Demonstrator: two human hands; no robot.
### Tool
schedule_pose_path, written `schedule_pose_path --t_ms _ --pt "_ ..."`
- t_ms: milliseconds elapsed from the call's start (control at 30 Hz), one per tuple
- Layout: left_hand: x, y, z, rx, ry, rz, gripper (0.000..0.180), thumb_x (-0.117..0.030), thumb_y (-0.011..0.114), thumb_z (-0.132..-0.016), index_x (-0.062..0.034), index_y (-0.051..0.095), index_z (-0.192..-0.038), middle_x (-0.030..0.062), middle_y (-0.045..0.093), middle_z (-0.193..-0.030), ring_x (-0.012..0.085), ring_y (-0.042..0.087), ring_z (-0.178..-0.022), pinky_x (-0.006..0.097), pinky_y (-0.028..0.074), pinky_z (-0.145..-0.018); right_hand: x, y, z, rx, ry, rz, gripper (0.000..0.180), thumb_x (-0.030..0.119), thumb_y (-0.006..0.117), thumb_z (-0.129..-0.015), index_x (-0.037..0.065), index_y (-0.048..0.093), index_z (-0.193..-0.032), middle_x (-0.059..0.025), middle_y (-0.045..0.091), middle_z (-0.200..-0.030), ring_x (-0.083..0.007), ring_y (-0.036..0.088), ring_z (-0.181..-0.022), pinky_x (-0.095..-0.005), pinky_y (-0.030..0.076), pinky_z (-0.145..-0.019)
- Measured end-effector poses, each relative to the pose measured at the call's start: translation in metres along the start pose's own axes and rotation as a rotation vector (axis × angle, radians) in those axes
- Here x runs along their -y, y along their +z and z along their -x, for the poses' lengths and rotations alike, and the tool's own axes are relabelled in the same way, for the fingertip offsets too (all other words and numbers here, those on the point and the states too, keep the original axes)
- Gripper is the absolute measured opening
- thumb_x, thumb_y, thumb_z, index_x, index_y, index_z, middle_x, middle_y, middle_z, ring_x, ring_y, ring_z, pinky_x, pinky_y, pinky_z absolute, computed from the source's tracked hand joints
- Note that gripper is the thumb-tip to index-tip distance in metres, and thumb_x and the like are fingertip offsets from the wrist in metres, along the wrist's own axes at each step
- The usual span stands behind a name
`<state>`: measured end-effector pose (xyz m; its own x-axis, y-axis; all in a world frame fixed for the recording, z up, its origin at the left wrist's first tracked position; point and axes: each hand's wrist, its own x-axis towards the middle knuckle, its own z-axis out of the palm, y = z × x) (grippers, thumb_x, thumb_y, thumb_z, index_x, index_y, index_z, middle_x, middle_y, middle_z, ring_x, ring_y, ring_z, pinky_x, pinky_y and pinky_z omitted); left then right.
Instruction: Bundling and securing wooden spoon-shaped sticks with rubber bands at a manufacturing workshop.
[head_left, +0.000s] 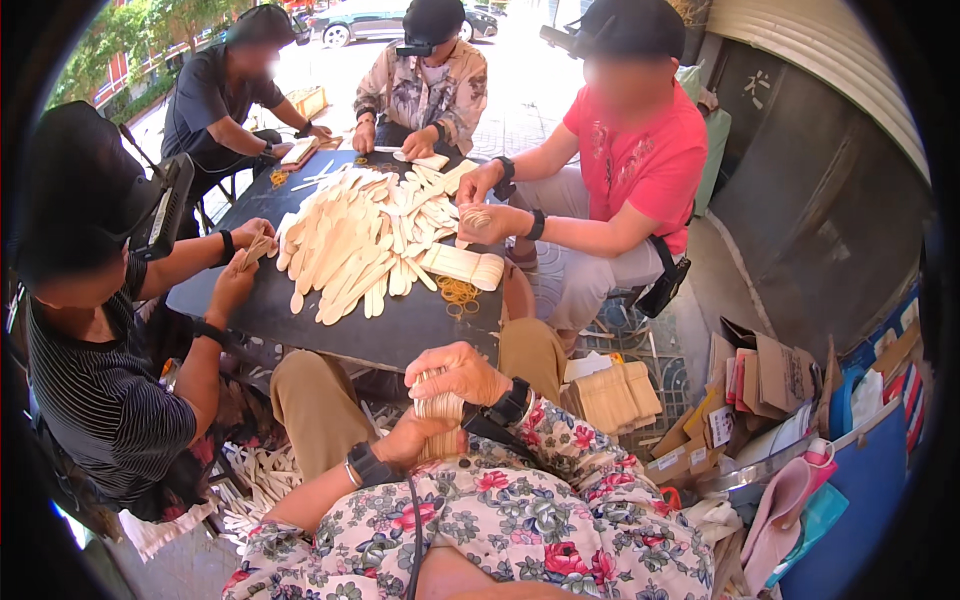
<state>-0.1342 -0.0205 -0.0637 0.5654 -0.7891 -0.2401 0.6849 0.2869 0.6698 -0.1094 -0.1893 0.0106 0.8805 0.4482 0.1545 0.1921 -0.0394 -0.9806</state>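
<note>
Above my lap, a thick stack of flat wooden spoons (438, 406) stands on end between my hands. My left hand (408, 440) is wrapped round its lower part. Over the upper part curls my right hand (462, 373), its fingers closed on the stack. Just beyond my knees is the dark table (235, 305), with a big loose heap of wooden spoons (345, 235) on it. Near its right corner lie a neat bundle of wooden spoons (463, 267) and a loose clump of yellow rubber bands (458, 297).
Co-workers sit round the table, among them a person in red (630, 150) and one in stripes (110, 390), handling wooden pieces. Stacked bundles (615, 395) lie on the floor at my right, beside cardboard boxes (770, 375). Scattered sticks (260, 480) cover the floor at left.
</note>
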Motion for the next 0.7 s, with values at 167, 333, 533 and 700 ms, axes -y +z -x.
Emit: schedule_pose_path --t_ms 167,333,533,700 --pt "-0.022 -0.003 0.001 0.086 -0.043 -0.127 0.028 -0.012 0.064 -0.09 -0.0036 0.055 -0.114 0.0133 0.067 -0.094 0.0237 0.068 -0.082 0.036 0.059 -0.071 0.005 -0.006 -0.009 0.023 0.004 -0.023 0.017 0.008 0.073 -0.078 -0.001 0.07 -0.092 -0.008 0.068 -0.089 -0.0144 0.065 -0.086 -0.0267 0.049 -0.078" --pt "-0.022 -0.018 -0.003 0.144 -0.218 -0.047 0.034 -0.011 0.062 -0.092 -0.0013 0.05 -0.122 0.0157 0.065 -0.103 0.0357 0.065 -0.103 0.04 0.056 -0.087 -0.002 -0.006 -0.011 0.069 -0.095 0.067 0.016 0.009 0.073 -0.079 0.0 0.069 -0.092 -0.0091 0.067 -0.088 -0.0161 0.063 -0.082 -0.0278 0.049 -0.074" --pt "-0.019 -0.017 0.006 0.204 -0.222 0.022 0.039 -0.005 0.059 -0.091 0.0008 0.046 -0.127 0.0152 0.059 -0.114 0.0393 0.06 -0.113 0.045 0.05 -0.097 -0.007 -0.002 -0.013 0.144 -0.103 0.033 0.016 0.01 0.072 -0.082 0.001 0.068 -0.094 -0.0082 0.068 -0.089 -0.0159 0.064 -0.085 -0.0279 0.049 -0.077" --pt "-0.011 -0.024 0.009 0.145 -0.207 0.036 0.038 -0.009 0.06 -0.09 0.0008 0.049 -0.125 0.0148 0.063 -0.108 0.03 0.065 -0.101 0.041 0.053 -0.091 -0.004 -0.006 -0.019 0.217 -0.045 0.048 0.017 0.013 0.07 -0.086 0.0 0.068 -0.097 -0.008 0.068 -0.091 -0.0152 0.064 -0.087 -0.0279 0.05 -0.08"
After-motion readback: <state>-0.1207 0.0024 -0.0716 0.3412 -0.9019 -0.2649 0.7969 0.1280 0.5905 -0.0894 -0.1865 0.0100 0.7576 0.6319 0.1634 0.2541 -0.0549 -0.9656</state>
